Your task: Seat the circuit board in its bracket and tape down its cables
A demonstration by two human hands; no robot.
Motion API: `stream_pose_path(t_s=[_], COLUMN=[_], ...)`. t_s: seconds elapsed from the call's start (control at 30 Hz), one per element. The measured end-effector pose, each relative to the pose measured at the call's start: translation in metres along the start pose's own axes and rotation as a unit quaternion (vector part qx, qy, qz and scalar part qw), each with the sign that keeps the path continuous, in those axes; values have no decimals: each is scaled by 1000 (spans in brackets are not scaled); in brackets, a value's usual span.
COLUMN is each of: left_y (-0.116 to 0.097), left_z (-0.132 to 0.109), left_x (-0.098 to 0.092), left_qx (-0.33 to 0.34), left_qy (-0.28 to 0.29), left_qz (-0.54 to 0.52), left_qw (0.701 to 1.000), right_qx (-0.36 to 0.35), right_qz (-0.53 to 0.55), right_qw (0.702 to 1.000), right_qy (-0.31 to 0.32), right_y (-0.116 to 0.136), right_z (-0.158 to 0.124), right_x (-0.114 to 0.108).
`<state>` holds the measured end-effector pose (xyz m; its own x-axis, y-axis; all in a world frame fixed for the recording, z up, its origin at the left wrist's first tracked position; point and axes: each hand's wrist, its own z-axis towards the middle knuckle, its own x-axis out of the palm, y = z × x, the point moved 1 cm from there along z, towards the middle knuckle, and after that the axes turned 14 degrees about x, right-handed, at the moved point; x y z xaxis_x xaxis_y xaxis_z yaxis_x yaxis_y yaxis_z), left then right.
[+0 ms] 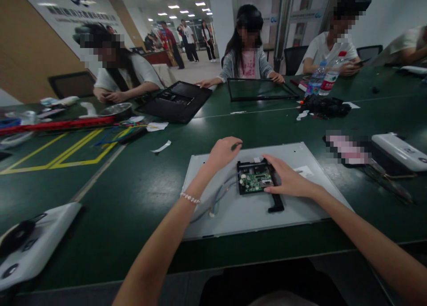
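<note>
A green circuit board in a black plastic bracket (255, 181) lies on a pale grey flat panel (200, 226). My right hand (288, 179) grips the bracket's right side, thumb at the near edge and fingers at the far edge. Above the panel's far left part is my left hand (224, 154), its fingers curled closed; a small dark object (236, 146) shows at the fingertips, too small to name. Thin grey cables (218, 195) run from the board's left side across the panel. A black arm of the bracket (276, 203) sticks out toward me.
Across the green table, a person touches a black laptop-like casing (180, 102) and a thin black frame (256, 98). Bottles (330, 77) and a black bundle (325, 106) stand at the back right. A phone (347, 150) and white devices (398, 151) lie right; another white device (43, 248) lies left.
</note>
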<state>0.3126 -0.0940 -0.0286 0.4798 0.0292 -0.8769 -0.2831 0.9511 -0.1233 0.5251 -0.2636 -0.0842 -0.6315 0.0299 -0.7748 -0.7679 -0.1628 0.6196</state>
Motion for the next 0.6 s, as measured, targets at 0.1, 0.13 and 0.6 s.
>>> stream_pose_path(t_s=[0.1, 0.13, 0.6], left_y=[31, 42, 125], left_z=[-19, -29, -154], left_x=[-25, -32, -86], left_qx=[-91, -128, -427], left_qy=[-21, -20, 36], left_qz=[69, 98, 281], left_qw=[993, 987, 859], right_qx=[15, 17, -1], right_qz=[-1, 1, -19], right_qw=[1000, 1000, 999], right_qy=[-2, -4, -33], right_y=[-1, -1, 10], right_z=[-2, -3, -12], right_x=[1, 1, -8])
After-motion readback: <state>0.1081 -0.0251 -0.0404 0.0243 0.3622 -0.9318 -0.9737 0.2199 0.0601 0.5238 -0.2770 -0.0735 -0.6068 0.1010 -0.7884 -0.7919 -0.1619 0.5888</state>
